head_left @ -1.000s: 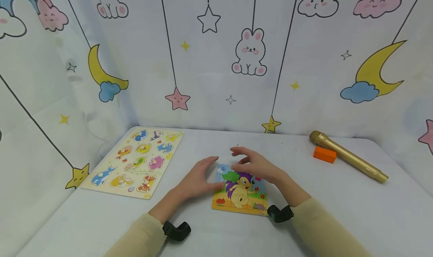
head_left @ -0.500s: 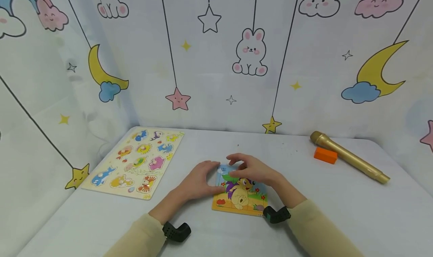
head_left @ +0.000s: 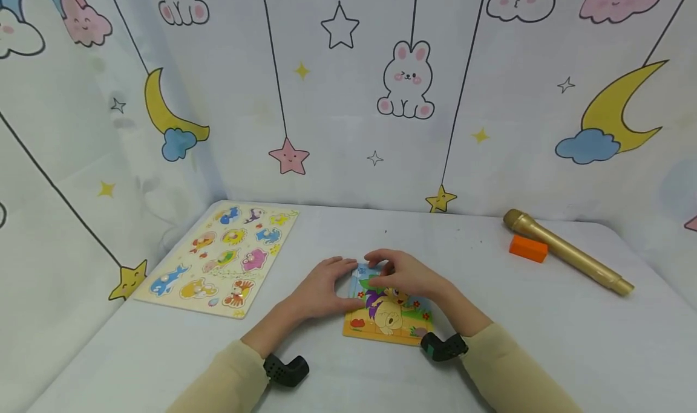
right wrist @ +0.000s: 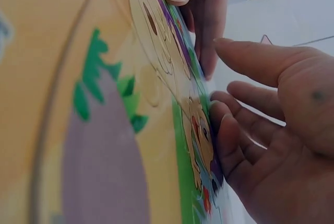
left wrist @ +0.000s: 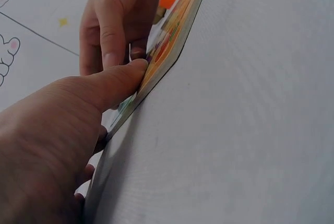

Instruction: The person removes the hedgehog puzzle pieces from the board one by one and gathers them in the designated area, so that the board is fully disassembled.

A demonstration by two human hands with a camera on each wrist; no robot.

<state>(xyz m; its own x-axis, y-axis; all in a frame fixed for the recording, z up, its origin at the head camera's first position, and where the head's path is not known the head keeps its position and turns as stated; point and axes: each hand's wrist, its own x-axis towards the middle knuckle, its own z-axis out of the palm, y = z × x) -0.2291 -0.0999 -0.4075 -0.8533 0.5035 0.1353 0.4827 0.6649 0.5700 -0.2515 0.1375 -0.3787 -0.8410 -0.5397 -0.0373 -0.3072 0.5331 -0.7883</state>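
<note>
A small square picture puzzle (head_left: 388, 319) with a purple-and-yellow hedgehog lies on the table between the hands. At its left edge, my left hand (head_left: 321, 289) rests its thumb on the top face, fingers stretched toward the back left corner. In the left wrist view, that thumb of my left hand (left wrist: 62, 114) presses on the puzzle board (left wrist: 166, 51). My right hand (head_left: 414, 277) is bent over the upper part of the picture, covering some of it. Seen from the right wrist, the right hand (right wrist: 282, 109) has loosely bent fingers at the puzzle surface (right wrist: 156, 130), thumb apart.
A larger cream board (head_left: 218, 268) with animal shapes lies at the back left. At the back right, an orange block (head_left: 528, 248) sits beside a gold microphone (head_left: 572, 253). Behind the table hangs a patterned white cloth (head_left: 337, 110).
My right hand has come slightly left and lower over the puzzle. The left hand has shifted only a little, its thumb still on the left edge. The head view has shifted slightly.
</note>
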